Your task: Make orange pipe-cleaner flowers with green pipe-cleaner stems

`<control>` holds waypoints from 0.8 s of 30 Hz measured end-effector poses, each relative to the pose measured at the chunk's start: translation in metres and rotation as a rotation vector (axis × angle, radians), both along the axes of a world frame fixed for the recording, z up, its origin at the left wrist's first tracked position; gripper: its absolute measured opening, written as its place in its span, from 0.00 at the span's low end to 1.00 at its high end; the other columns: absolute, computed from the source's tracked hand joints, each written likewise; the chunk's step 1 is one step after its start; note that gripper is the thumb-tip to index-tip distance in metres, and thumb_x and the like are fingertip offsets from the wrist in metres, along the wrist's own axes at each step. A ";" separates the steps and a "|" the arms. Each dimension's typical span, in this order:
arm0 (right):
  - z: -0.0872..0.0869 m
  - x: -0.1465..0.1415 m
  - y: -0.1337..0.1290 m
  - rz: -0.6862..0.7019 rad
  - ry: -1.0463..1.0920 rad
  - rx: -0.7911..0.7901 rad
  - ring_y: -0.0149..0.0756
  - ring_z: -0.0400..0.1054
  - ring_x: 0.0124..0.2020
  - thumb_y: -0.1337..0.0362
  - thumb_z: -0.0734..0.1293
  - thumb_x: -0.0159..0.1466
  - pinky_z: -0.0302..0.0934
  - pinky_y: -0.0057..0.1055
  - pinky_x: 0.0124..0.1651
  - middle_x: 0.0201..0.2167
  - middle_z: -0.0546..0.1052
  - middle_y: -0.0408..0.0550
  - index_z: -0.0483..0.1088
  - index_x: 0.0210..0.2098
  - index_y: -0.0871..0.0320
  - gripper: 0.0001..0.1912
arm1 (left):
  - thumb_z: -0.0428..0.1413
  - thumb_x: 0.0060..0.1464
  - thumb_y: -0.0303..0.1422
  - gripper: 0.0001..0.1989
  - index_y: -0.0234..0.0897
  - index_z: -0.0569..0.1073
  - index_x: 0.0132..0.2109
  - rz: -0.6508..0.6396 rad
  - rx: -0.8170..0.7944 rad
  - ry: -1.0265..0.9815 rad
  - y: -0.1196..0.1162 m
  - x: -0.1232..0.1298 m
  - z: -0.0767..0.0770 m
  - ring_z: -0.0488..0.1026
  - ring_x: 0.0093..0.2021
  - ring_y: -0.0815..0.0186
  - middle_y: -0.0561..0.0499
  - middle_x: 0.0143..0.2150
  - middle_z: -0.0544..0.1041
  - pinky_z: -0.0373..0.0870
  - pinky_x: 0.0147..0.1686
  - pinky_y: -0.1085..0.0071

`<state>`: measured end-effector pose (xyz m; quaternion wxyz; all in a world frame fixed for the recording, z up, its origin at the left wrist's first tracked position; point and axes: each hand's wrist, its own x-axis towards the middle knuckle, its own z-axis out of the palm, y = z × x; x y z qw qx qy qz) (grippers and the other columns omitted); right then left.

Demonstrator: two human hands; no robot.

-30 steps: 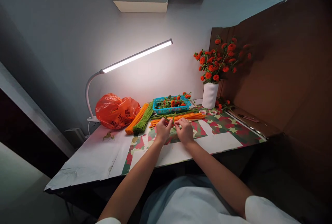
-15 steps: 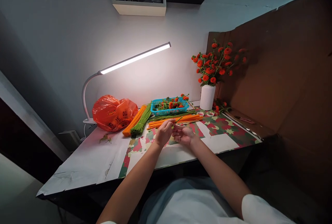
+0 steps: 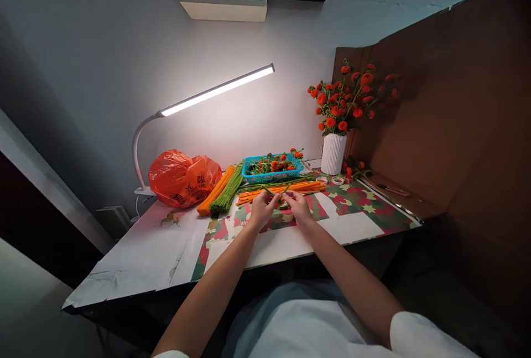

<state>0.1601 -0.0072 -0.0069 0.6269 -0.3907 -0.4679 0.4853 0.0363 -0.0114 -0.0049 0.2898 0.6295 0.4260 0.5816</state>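
Looks like your right hand (image 3: 299, 208) had just rolled over from palm-up half a second earlier, coming back to a pinch beside your left hand (image 3: 261, 211). Both had fingertips closed on the green strand (image 3: 285, 192), so I'd guess you had two-handed control again; one bent piece or two, couldn't tell. It sat between your hands over the table (image 3: 157, 258), orange stems (image 3: 311, 187) crowding close behind, blue basket (image 3: 271, 177) past those.
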 end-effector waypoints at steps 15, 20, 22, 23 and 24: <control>0.003 0.004 -0.007 -0.047 -0.074 0.102 0.36 0.67 0.33 0.54 0.66 0.53 0.61 0.31 0.36 0.32 0.74 0.46 0.72 0.30 0.56 0.12 | 0.61 0.41 0.51 0.22 0.34 0.71 0.25 -0.236 -0.271 -0.186 -0.002 0.001 0.007 0.59 0.19 0.75 0.56 0.21 0.65 0.59 0.18 0.77; 0.004 0.003 -0.008 0.220 0.089 -0.109 0.32 0.68 0.30 0.55 0.70 0.49 0.59 0.25 0.29 0.32 0.76 0.44 0.73 0.35 0.56 0.16 | 0.62 0.39 0.52 0.24 0.33 0.74 0.28 -0.379 -0.373 -0.210 -0.005 -0.001 0.010 0.57 0.20 0.76 0.55 0.21 0.65 0.57 0.19 0.78; 0.005 0.002 -0.009 0.286 0.150 -0.118 0.30 0.67 0.28 0.55 0.72 0.46 0.60 0.25 0.30 0.30 0.75 0.44 0.73 0.33 0.57 0.17 | 0.62 0.39 0.51 0.23 0.33 0.74 0.28 -0.433 -0.410 -0.226 -0.006 -0.003 0.011 0.58 0.20 0.76 0.54 0.22 0.66 0.58 0.19 0.77; 0.005 0.002 -0.009 0.294 0.181 -0.113 0.30 0.67 0.28 0.55 0.73 0.44 0.60 0.26 0.30 0.29 0.75 0.43 0.72 0.32 0.57 0.18 | 0.62 0.40 0.50 0.22 0.33 0.75 0.28 -0.454 -0.421 -0.234 -0.007 -0.003 0.012 0.59 0.21 0.75 0.53 0.22 0.67 0.59 0.20 0.77; 0.005 0.002 -0.009 0.285 0.206 -0.101 0.30 0.67 0.27 0.55 0.74 0.43 0.61 0.27 0.31 0.28 0.75 0.43 0.72 0.30 0.57 0.18 | 0.62 0.41 0.49 0.21 0.32 0.75 0.29 -0.470 -0.427 -0.243 -0.008 -0.004 0.012 0.60 0.21 0.75 0.52 0.23 0.68 0.59 0.20 0.77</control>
